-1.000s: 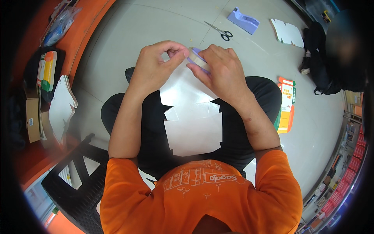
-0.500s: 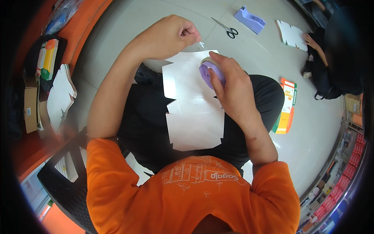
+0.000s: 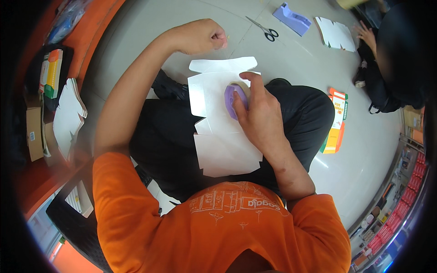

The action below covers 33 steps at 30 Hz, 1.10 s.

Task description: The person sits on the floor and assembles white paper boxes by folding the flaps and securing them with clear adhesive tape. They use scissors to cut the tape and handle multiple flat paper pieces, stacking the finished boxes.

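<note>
A flat white die-cut cardboard blank lies across my lap. My right hand presses a purple tape dispenser onto its upper part and grips it. My left hand is stretched out to the far left of the blank, fingers pinched together above the grey floor; a thin strip of clear tape seems to run from it toward the dispenser, but it is barely visible.
Scissors and a second purple tape dispenser lie on the floor ahead. Another person sits at the right with a white blank. An orange-green flat box lies by my right knee. White blanks are stacked at the left.
My left hand has pulled away from the dispenser, up and to the left, with its fingers pinched. My right hand has kept the purple dispenser pressed on the blank.
</note>
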Motion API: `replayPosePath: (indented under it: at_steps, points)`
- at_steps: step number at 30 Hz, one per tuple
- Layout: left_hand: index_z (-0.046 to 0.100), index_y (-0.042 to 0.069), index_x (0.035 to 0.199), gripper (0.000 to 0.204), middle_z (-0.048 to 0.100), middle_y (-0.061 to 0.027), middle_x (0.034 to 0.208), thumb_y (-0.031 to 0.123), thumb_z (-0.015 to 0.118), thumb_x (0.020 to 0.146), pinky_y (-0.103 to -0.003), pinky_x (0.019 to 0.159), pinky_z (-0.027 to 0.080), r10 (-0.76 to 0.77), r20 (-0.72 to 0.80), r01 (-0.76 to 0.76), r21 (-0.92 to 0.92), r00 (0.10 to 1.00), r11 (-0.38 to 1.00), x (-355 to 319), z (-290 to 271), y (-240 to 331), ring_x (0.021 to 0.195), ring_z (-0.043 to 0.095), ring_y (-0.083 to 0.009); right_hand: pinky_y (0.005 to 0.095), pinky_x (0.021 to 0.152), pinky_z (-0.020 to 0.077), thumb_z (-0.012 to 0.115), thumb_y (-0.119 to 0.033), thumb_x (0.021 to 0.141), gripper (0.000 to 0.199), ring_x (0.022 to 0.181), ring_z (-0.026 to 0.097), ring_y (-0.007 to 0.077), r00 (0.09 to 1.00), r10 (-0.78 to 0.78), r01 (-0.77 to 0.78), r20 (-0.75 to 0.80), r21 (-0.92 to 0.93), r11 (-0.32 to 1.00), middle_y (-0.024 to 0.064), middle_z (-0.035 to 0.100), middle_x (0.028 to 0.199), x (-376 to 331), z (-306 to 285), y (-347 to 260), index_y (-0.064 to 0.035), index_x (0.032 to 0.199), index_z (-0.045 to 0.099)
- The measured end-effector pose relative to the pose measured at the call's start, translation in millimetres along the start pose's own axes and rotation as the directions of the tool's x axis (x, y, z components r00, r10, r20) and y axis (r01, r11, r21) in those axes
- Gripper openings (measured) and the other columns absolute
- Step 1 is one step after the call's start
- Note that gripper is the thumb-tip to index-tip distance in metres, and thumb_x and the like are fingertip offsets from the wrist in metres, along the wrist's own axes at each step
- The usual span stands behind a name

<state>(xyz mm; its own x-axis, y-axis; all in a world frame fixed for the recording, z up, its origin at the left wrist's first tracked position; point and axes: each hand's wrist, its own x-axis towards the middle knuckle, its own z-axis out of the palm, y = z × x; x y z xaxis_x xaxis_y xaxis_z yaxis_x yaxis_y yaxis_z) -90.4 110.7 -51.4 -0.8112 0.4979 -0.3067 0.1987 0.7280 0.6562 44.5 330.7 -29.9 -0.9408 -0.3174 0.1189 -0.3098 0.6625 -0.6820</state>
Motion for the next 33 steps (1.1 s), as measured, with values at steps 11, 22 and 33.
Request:
replayPosePath:
  at_steps: [11, 22, 33]
  points:
    - [0.066, 0.000, 0.098, 0.024, 0.071, -0.0087, 0.095, 0.020, 0.054, 0.095, -0.034, 0.084, 0.050, -0.006, 0.135, 0.021, -0.109, 0.991, 0.994, 32.3, 8.0, -34.2, 0.093, 0.067, -0.0178, 0.0433, 0.054, 0.0542, 0.062, -0.017, 0.090, 0.024, 0.056, 0.066, 0.0342, 0.996, -0.056, 0.069, 0.068, -0.201, 0.977, 0.0162, 0.065, 0.071, 12.2, 17.6, 0.0, 0.0023, 0.104, 0.063]
    - [0.062, -0.001, 0.108, 0.028, 0.072, -0.0139, 0.106, 0.023, 0.049, 0.100, -0.032, 0.085, 0.053, -0.115, 0.378, 0.240, -0.301, 0.918, 0.923, 44.0, 24.3, -54.0, 0.096, 0.069, -0.0206, 0.0426, 0.057, 0.0544, 0.060, -0.018, 0.090, 0.022, 0.059, 0.067, 0.0340, 0.985, -0.020, 0.065, 0.173, -0.256, 0.964, 0.0174, 0.065, 0.068, 26.0, 26.2, -4.3, 0.0030, 0.084, 0.062]
    - [0.062, 0.000, 0.108, 0.031, 0.073, -0.0143, 0.103, 0.029, 0.051, 0.101, -0.033, 0.083, 0.052, -0.096, 0.367, 0.237, -0.361, 0.925, 0.902, 40.4, 19.6, -52.4, 0.095, 0.068, -0.0209, 0.0407, 0.053, 0.0541, 0.062, -0.016, 0.086, 0.020, 0.055, 0.067, 0.0323, 0.981, -0.076, 0.126, 0.178, -0.289, 0.949, 0.0167, 0.064, 0.063, 28.8, 26.9, -6.7, 0.0030, 0.079, 0.062]
